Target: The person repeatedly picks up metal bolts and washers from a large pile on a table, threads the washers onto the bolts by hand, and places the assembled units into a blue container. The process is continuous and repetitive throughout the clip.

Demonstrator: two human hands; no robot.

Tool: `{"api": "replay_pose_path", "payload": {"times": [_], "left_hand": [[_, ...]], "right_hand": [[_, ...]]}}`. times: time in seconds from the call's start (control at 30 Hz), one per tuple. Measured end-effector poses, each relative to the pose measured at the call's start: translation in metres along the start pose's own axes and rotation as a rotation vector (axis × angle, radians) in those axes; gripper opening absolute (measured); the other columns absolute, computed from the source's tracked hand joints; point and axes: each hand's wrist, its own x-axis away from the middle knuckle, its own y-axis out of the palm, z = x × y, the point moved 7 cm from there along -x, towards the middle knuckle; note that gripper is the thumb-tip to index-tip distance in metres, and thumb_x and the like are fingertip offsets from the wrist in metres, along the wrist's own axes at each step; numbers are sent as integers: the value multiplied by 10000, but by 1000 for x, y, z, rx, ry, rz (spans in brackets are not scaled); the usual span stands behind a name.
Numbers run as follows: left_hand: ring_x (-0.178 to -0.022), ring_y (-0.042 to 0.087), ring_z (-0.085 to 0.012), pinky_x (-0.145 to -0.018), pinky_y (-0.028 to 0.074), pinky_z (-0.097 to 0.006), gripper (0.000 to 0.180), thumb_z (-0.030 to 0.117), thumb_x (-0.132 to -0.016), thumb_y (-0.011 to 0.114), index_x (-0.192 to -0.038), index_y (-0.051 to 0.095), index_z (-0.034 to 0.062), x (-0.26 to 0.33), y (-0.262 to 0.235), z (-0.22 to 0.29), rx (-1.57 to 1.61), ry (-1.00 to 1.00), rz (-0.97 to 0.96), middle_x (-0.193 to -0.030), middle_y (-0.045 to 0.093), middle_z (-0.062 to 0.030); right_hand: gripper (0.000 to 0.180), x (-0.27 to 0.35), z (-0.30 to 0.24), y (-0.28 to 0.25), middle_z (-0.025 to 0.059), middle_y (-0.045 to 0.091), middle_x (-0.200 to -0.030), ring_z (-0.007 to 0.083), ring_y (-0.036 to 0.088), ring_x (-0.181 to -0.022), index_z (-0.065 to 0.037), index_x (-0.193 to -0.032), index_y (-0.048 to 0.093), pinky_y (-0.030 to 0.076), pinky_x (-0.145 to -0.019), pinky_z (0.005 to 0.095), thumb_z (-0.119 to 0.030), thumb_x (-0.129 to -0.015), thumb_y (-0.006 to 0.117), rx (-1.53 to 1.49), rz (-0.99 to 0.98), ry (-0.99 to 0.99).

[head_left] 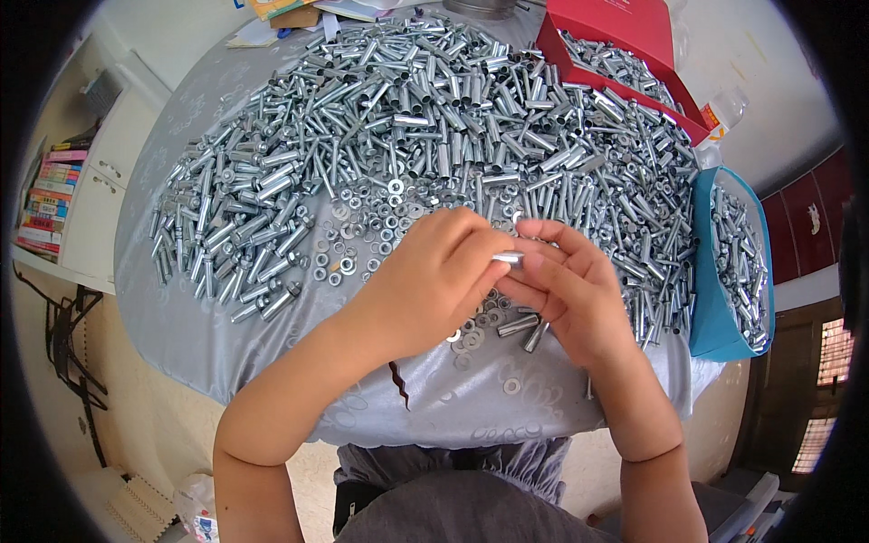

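Over the near middle of the table, both my hands meet at a short, shiny metal sleeve (509, 259). My left hand (439, 276) pinches its left end between closed fingers. My right hand (579, 294) has its thumb and fingers on the right end, covering most of it. Whether a bolt sits inside the sleeve is hidden by my fingers. Loose flat washers and nuts (396, 187) lie just beyond my hands. Below them, more washers (472, 339) and two metal sleeves (536, 337) rest on the silver tablecloth (362, 407).
A wide heap of metal sleeves and bolts (434, 100) spreads across the table. Finished-looking anchor bolts (217, 226) lie at the left. A red box (625, 86) stands at the back right, a teal container (731, 271) at the right edge, both holding metal parts. A plastic bottle (727, 110) is between them.
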Motion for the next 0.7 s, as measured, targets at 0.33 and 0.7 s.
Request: {"api": "replay_pose_path", "payload": {"times": [0.33,0.7], "left_hand": [[-548,468,-258,-487,363,-348,224,185,-781,631,-687,491,37,0,-5,0,-1,-55,-55,-627,450,-82],[-497,381,-172,-500,326,-301,471,372,-936,397,-647,460,6,10,-19,-34,356,-445,171,-568,399,-63]], "right_hand": [[117,2,-6,-3,107,611,-738,156,613,-593,22,-901,507,509,-527,241,-87,-879,540,265,-37,-16],[113,16,-28,24,62,581,-700,180,550,-658,-19,-837,595,449,-631,275,-113,-790,639,1080,-137,-668]]}}
